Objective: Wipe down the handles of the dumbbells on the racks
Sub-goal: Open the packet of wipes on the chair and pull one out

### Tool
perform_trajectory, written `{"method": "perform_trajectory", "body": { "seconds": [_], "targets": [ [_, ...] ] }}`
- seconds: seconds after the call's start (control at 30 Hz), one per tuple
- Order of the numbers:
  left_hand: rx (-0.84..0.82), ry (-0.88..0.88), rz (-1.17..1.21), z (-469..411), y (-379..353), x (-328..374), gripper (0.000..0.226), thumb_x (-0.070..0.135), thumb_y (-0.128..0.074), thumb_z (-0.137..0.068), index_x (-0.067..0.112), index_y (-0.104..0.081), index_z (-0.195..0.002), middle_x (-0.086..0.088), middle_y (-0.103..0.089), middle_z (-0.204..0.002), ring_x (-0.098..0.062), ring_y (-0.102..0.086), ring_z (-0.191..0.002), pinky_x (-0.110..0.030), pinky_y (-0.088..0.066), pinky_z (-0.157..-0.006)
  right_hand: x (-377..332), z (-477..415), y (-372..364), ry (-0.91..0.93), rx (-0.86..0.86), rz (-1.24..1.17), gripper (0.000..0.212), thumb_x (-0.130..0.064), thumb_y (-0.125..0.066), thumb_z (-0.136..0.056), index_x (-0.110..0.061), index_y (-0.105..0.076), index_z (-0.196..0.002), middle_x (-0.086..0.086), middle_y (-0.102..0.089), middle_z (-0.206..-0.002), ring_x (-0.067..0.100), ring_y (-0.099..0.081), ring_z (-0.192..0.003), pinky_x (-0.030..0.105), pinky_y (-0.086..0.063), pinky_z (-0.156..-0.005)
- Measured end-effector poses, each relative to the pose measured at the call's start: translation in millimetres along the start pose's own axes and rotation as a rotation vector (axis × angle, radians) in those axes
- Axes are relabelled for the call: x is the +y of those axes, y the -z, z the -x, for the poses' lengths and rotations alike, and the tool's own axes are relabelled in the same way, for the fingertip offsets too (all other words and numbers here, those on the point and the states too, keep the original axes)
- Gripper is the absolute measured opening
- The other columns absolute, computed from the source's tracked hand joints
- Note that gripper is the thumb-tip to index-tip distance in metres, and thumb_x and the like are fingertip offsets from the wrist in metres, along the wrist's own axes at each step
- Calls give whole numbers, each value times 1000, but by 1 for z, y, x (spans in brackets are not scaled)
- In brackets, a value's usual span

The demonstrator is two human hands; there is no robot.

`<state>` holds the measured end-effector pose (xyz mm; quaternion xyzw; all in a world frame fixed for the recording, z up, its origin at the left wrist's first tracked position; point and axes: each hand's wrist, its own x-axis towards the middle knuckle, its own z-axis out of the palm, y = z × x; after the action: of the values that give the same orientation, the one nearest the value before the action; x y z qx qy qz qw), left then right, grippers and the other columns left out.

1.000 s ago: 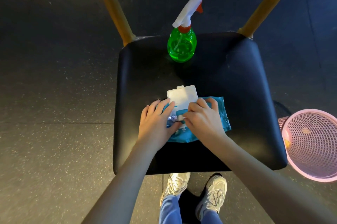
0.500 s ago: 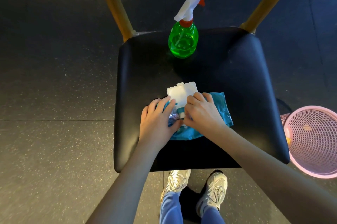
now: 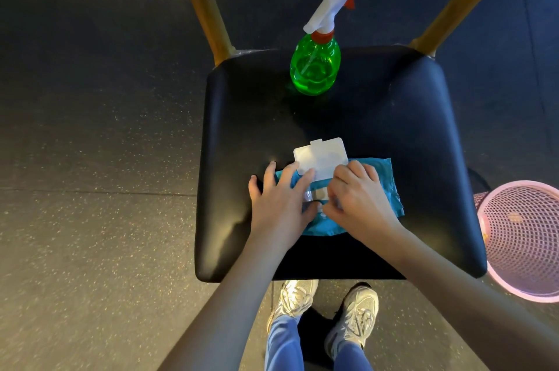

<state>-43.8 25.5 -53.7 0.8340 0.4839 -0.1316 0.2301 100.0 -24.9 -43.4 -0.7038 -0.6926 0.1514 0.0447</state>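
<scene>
A teal pack of wet wipes (image 3: 384, 183) lies on the black chair seat (image 3: 393, 116), its white flip lid (image 3: 322, 157) standing open. My left hand (image 3: 279, 198) lies flat on the pack's left end with straight fingers, holding it down. My right hand (image 3: 358, 198) has its fingers curled at the pack's opening; I cannot tell whether they pinch a wipe. A green spray bottle (image 3: 316, 68) with a white and red trigger stands at the back of the seat. No dumbbells or racks are in view.
The chair has two wooden back posts (image 3: 205, 4). A pink mesh waste basket (image 3: 523, 237) stands on the dark speckled floor to the right of the chair. My two pale sneakers (image 3: 326, 307) are just in front of the seat's edge.
My right hand has drawn back from the lid toward the pack's opening and curled its fingers. The left hand stays pressed on the pack.
</scene>
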Motion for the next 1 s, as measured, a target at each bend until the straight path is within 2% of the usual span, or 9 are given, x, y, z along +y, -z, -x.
{"method": "perform_trajectory", "body": {
  "seconds": [0.07,0.13,0.2,0.23,0.3,0.37,0.5,0.87,1.0],
  "targets": [
    [-13,6,10,1,2,2,57,53,-44,-94,41,-24,-146,9,-16,-155,-27,-4,-145,-57,-6,-116,1,1,0,-24,1,-60,15,-22,-69,-72,-11,-64,-63,3,-59,-74,24,-58,-74,41,-51,-70],
    [-18,9,16,1,3,4,56,52,-44,-94,39,-25,-145,8,-17,-155,-27,-4,-145,-58,-3,-116,3,1,1,-64,-55,-92,14,-17,-77,-71,-10,-66,-67,4,-61,-79,26,-58,-79,44,-49,-77],
    [2,-8,10,1,4,6,56,51,-44,-93,36,-28,-144,8,-17,-155,-24,-4,-146,-58,-1,-115,5,0,4,-93,-98,-95,11,-23,-68,-82,-12,-69,-81,3,-62,-95,24,-55,-95,44,-40,-94],
    [24,-31,3,1,4,7,55,51,-45,-93,34,-31,-144,9,-19,-155,-20,-5,-145,-57,1,-115,6,-1,5,-113,-142,-85,17,-28,-60,-88,-14,-69,-92,0,-59,-106,21,-50,-104,40,-32,-102],
    [53,-70,26,-2,5,8,55,51,-46,-93,29,-36,-142,11,-25,-153,-14,-10,-144,-50,2,-116,10,-4,5,-122,-175,-78,26,-37,-50,-94,-20,-66,-104,-5,-53,-117,14,-42,-115,32,-21,-106],
    [48,-71,90,-3,6,9,54,50,-49,-92,29,-38,-141,13,-31,-150,-12,-17,-142,-46,2,-117,10,-6,5,-136,-169,-108,25,-37,-50,-93,-21,-66,-102,-6,-53,-118,13,-40,-116,31,-20,-107],
    [56,-47,107,-3,4,15,57,47,-56,-89,33,-37,-142,10,-32,-149,-16,-21,-141,-49,-2,-116,7,-4,6,-144,-194,-128,23,-35,-49,-93,-19,-64,-100,-5,-52,-116,12,-39,-112,28,-22,-103],
    [43,8,123,-1,8,22,58,56,-53,-88,34,-41,-140,10,-32,-149,-17,-23,-138,-53,-8,-115,13,9,11,-136,-123,-234,14,-29,-57,-89,-17,-64,-87,-4,-54,-106,10,-39,-101,25,-25,-93],
    [46,19,137,-2,5,22,58,55,-54,-87,33,-42,-139,9,-32,-148,-17,-23,-138,-52,-8,-115,13,10,10,-142,-90,-165,14,-29,-61,-89,-17,-69,-91,-3,-58,-106,17,-48,-104,35,-29,-100]
  ]
}}
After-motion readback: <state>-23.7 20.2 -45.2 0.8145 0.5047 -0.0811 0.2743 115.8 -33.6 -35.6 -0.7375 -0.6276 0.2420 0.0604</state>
